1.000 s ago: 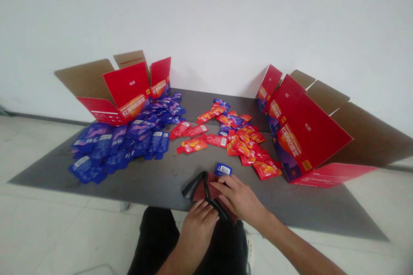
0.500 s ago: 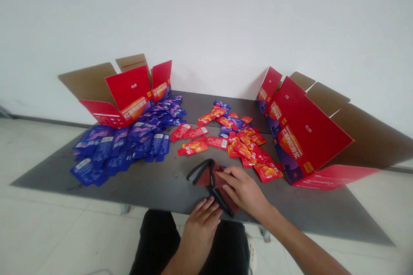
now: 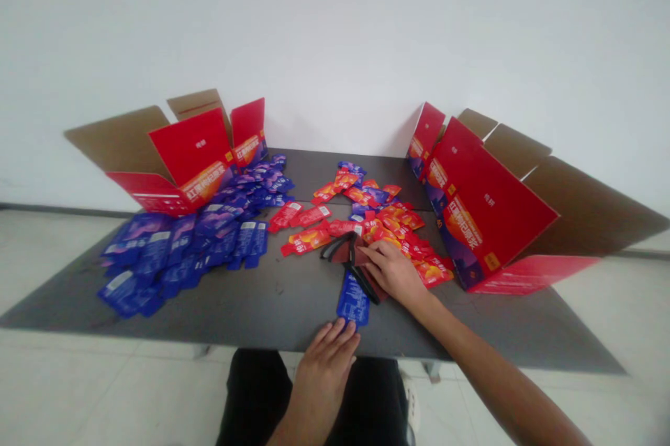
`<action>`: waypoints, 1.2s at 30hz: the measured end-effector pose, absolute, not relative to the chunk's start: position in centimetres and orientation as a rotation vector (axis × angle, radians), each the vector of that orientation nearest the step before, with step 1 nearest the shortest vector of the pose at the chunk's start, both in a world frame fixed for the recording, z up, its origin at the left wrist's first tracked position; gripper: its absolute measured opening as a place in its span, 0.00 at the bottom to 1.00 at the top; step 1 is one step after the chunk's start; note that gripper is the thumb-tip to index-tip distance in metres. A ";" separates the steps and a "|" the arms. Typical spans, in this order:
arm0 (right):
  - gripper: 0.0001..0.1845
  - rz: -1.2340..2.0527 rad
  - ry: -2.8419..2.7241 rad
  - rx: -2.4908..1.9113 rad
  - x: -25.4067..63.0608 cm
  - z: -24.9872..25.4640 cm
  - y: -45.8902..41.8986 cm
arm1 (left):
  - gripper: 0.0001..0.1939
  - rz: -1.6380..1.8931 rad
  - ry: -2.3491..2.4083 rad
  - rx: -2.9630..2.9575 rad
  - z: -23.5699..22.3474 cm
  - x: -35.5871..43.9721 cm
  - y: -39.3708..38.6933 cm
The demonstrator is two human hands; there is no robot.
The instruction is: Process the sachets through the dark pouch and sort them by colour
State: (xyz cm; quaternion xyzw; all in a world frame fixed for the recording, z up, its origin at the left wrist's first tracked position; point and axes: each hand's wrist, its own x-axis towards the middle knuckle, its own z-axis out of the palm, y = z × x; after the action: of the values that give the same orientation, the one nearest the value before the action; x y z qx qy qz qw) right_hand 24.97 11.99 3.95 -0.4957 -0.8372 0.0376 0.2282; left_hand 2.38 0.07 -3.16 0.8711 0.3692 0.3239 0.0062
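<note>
Left hand [image 3: 327, 359], flat at the near edge of the desk [image 3: 283, 317], appears to steady the blue sachet [image 3: 353, 301] while the right hand [image 3: 391, 270] pinches the black-edged brown item [image 3: 342, 253] over the sachet's far end.

The left carton [image 3: 196, 149] and right carton [image 3: 463, 223] look like cardboard, faintly shiny on the red faces [image 3: 497, 198], papery and dull inside. Blue sachets [image 3: 214, 223] and red sachets [image 3: 307, 241] gleam like plastic film; the brown folded piece [image 3: 340, 252] is matt, cloth or leather I can't tell. The tabletop [image 3: 293, 299] is matt, smooth.
</note>
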 end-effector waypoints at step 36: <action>0.17 0.016 -2.185 -1.404 26.0 3.7 12.1 | 0.14 0.945 1.139 2.685 -1.7 2.3 0.1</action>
State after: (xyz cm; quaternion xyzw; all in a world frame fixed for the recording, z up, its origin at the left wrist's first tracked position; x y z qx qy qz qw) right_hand 26.01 12.15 3.71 -0.5207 -0.8103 0.0060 0.2688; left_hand 2.29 0.07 -1.67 0.8751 0.3713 0.3080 0.0377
